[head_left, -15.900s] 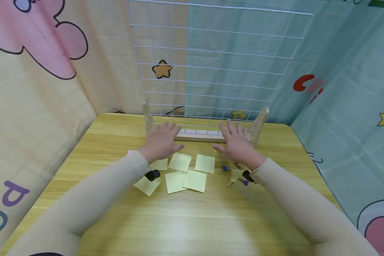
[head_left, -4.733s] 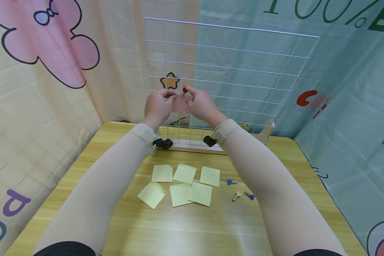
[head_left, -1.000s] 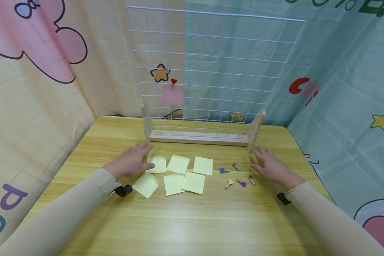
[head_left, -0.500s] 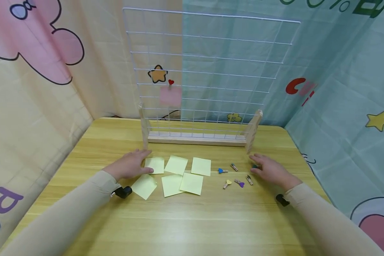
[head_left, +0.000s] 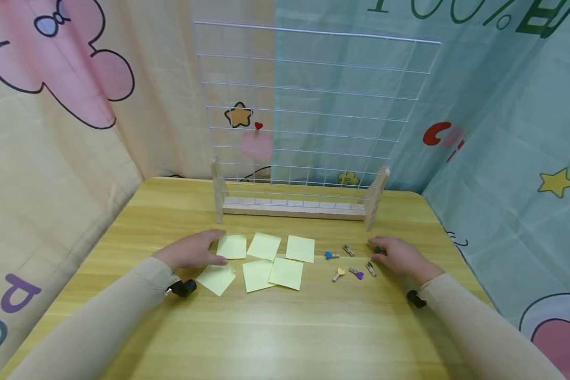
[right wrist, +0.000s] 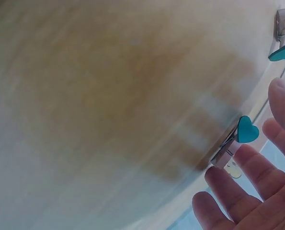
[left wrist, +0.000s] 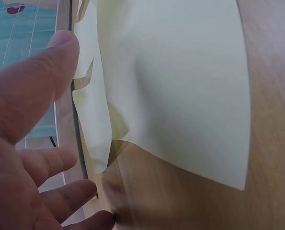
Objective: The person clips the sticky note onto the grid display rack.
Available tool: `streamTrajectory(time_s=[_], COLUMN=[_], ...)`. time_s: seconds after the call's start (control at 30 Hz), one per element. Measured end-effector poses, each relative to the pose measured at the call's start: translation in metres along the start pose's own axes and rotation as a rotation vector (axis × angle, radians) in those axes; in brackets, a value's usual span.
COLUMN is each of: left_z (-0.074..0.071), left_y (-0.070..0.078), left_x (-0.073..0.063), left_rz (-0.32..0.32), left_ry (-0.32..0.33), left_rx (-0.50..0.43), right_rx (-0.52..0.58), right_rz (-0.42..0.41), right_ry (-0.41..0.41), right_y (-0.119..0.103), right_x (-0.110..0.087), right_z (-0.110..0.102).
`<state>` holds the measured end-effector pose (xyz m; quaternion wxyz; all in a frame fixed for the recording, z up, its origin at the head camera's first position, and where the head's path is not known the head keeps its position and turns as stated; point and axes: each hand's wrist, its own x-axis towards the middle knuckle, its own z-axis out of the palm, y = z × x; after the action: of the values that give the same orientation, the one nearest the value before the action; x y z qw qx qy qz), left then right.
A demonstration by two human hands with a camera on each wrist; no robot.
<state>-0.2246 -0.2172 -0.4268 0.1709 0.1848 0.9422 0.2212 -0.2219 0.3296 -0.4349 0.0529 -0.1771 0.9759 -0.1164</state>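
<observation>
My left hand (head_left: 195, 249) lies low at the left of several pale yellow sticky notes (head_left: 285, 273), fingers spread and thumb tip over a gap between two of them. In the left wrist view a curling sticky note (left wrist: 185, 86) stands beside the thumb, and the hand holds nothing. My right hand (head_left: 401, 257) is at the right of the small clothespins. In the right wrist view a clothespin with a teal heart (right wrist: 248, 130) lies right at the fingertips, the thumb well apart from it. A pink sticky note (head_left: 256, 146) hangs on the wire grid under a red heart clothespin (head_left: 258, 126).
The white wire grid (head_left: 332, 62) stands in a wooden base (head_left: 294, 212) at the back of the table (head_left: 275, 338). Blue (head_left: 331, 255), yellow (head_left: 339, 274) and purple (head_left: 357, 273) heart clothespins lie right of the notes. Printed curtains (head_left: 499, 211) surround the table.
The pink sticky note, held at the grid earlier, now hangs there by the red heart clothespin. Both hands have come down to the table; the right has shifted slightly inward to the teal clothespin.
</observation>
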Motion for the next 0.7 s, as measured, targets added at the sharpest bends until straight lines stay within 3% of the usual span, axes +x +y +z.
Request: streamTrajectory(time_s=[0.33, 0.7], left_z=[0.005, 0.006], left_y=[-0.001, -0.004], left_x=[0.002, 0.008], left_rz=[0.018, 0.018], left_ry=[0.01, 0.07], left_rx=[-0.003, 0.009], right_rx=[-0.042, -0.076], right_rz=[0.014, 0.003], right_ry=[-0.029, -0.022], right_y=[0.0, -0.002], right_x=[0.002, 0.009], right_z=[0.001, 0.001])
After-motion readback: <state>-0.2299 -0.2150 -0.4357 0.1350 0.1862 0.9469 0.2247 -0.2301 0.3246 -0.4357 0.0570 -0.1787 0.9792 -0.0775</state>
